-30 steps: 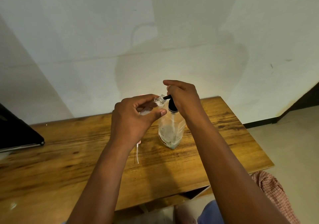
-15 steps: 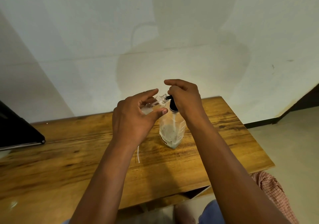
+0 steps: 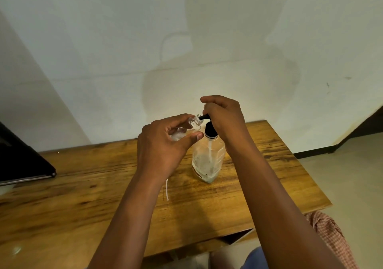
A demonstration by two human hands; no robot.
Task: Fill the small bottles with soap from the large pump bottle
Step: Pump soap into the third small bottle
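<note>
Holding the small bottle (image 3: 192, 126) tilted in my left hand (image 3: 163, 144), I have its threaded clear neck right up against the black spout of the large pump bottle (image 3: 208, 159). At the far left a dark flat object (image 3: 22, 161) lies at the edge of the wooden table (image 3: 83, 186), whose top is a warm, streaky brown with a faint sheen. My left fingers and thumb are curled round the little bottle's body; something whitish and foamy shows inside it, so I judge some soap is already in, though how full it is I cannot tell. A thin white tube (image 3: 166, 190) lies on the wood just below that hand. The pump bottle stands upright on the table between my hands, clear soft-looking plastic, nearly empty, with a pale dip tube down its middle and a greenish residue at the bottom. My right hand (image 3: 223, 117) is curled over the black pump head, pressing or ready to press. I see only this one small bottle, so I judge the filling is partway through and capping remains.
</note>
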